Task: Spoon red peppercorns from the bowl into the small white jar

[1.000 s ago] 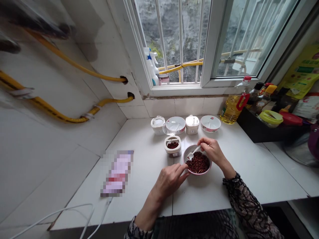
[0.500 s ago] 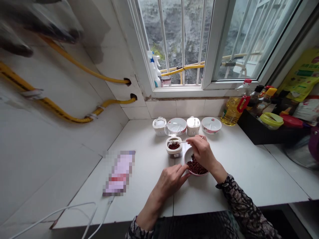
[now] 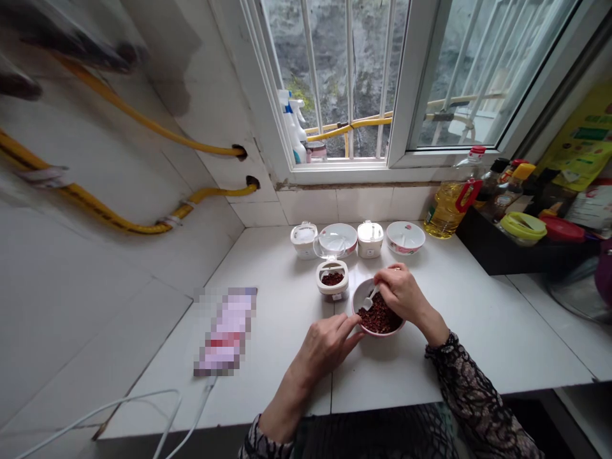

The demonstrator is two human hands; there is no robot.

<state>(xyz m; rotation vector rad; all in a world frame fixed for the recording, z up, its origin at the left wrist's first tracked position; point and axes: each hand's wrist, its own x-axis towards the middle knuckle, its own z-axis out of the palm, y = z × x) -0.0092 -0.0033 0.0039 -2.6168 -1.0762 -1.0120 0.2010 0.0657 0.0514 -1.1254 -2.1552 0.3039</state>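
My right hand [image 3: 400,293] pinches a small white spoon [image 3: 368,301], its scoop lowered into a bowl [image 3: 354,299] with a pinkish rim. Dark red-brown dried bits [image 3: 381,317], which look like peppercorns, lie in the bowl. On the bowl's left rim, the fingers and thumb of my left hand [image 3: 329,344] are closed, steadying it. Just left of and behind the bowl stands a seasoning jar [image 3: 333,294], its clear lid flipped up and similar dark bits inside. Part of the bowl is hidden under my right hand.
Along the wall stand two white seasoning jars [image 3: 304,243] [image 3: 370,242] and two flowered bowls [image 3: 337,239] [image 3: 405,241]. An oil bottle [image 3: 447,207] and a black rack [image 3: 482,245] of condiments are at right. A blurred-out purple item [image 3: 227,331] with a white cable [image 3: 203,408] lies at left.
My right hand has brought the spoon from over the open jar, rightward and down into the bowl. My left hand stays on the bowl's rim.
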